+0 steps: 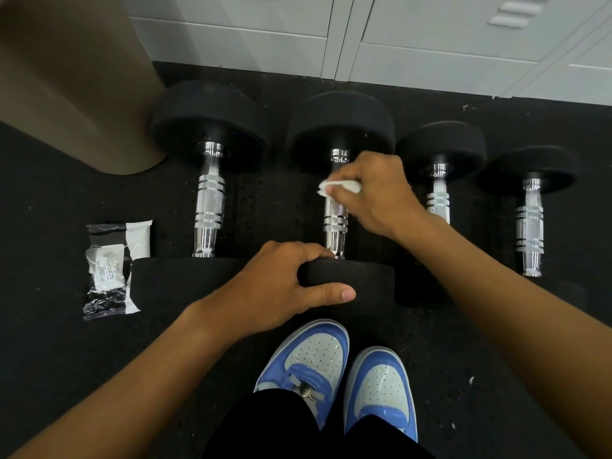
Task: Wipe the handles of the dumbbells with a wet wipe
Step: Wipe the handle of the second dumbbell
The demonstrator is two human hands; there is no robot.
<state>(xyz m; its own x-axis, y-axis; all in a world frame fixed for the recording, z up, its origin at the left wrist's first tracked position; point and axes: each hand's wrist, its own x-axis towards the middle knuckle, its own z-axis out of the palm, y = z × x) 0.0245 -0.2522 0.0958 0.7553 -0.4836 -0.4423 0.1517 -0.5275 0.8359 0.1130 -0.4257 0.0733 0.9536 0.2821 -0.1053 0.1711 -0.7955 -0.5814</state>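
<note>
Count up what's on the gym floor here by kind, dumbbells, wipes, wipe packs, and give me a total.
Dumbbells: 4
Wet wipes out of the pack: 1, held by the right hand
Wipe packs: 1
Total: 6

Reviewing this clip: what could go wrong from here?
The right hand pinches a small bunched wet wipe, so it may miss the handle underside. The left hand grips the near weight head; if the dumbbell rolls, fingers could get caught.

wipe pack (114, 270) left of dumbbells (209, 200); lockers (414, 38) behind
</note>
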